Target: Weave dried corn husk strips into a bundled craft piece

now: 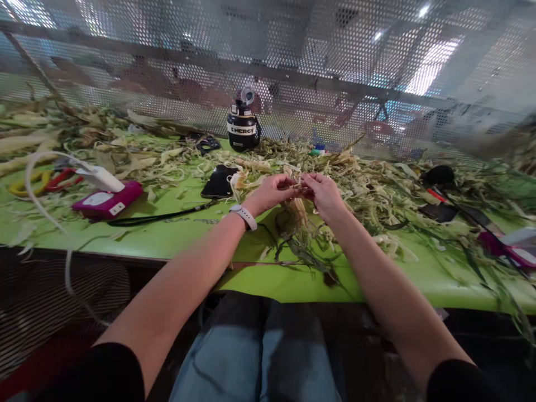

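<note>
Straw-coloured husk (298, 211) hangs bunched from the left hand (273, 192) and right hand (327, 196), both pinched closed around its top, near the front edge of the surface (154, 241). It looks light, limp and easily torn; the gathered top seems the safest grip.

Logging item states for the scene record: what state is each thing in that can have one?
Left hand: closed on pale dry plant strips.
Right hand: closed on the same strips.
Black bottle with white ENERGY band: upright.
Glossy black phone-like slab: flat, face dark.
White charger with cable: apparently plugged into magenta power block.
</note>
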A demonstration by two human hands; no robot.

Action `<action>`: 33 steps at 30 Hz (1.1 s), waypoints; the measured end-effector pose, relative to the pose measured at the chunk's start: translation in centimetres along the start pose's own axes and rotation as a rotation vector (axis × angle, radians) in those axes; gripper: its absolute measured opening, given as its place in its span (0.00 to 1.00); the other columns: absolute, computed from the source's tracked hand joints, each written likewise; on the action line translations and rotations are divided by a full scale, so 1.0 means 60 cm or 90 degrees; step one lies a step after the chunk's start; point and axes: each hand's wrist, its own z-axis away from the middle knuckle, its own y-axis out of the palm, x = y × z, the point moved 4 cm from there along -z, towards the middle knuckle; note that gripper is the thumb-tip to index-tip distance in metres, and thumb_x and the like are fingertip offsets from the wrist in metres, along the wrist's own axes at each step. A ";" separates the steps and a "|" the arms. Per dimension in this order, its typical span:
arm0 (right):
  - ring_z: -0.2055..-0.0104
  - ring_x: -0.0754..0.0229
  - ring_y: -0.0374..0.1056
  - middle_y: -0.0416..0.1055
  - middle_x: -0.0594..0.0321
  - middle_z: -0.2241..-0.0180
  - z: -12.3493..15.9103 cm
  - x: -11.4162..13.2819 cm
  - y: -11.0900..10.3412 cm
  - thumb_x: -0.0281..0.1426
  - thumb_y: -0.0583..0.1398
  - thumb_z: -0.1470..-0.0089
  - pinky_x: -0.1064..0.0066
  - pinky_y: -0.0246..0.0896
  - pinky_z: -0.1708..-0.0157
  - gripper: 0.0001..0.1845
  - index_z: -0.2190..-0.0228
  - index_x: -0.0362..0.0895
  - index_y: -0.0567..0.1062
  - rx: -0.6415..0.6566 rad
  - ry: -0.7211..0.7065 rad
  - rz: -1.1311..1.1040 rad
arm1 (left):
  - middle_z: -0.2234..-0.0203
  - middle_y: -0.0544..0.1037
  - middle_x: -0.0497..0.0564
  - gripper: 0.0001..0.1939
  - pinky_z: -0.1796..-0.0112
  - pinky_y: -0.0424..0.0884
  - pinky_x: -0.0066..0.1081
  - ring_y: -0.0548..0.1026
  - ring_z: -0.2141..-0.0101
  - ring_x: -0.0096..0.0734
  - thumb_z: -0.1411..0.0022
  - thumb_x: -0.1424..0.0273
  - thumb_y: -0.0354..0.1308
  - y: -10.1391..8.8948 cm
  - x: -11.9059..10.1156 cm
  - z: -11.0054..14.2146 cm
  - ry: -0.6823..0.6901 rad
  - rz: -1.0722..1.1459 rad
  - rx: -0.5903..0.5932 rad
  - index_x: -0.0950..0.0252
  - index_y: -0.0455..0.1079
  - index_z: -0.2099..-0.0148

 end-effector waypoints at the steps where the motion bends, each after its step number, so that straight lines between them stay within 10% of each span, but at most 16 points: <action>1: 0.81 0.71 0.61 0.67 0.72 0.82 -0.001 0.000 -0.001 0.36 0.67 0.59 0.77 0.61 0.77 0.13 0.77 0.43 0.69 -0.002 -0.001 -0.006 | 0.76 0.71 0.47 0.19 0.75 0.64 0.24 0.67 0.76 0.21 0.52 0.60 0.65 -0.003 0.001 0.000 -0.005 0.003 -0.019 0.68 0.66 0.65; 33: 0.72 0.67 0.70 0.73 0.68 0.76 -0.009 -0.006 -0.004 0.23 0.69 0.65 0.74 0.68 0.65 0.13 0.75 0.42 0.71 0.036 0.012 -0.038 | 0.65 0.74 0.51 0.09 0.60 0.70 0.30 0.72 0.65 0.26 0.45 0.69 0.57 -0.011 0.001 -0.007 0.089 -0.043 -0.086 0.68 0.66 0.62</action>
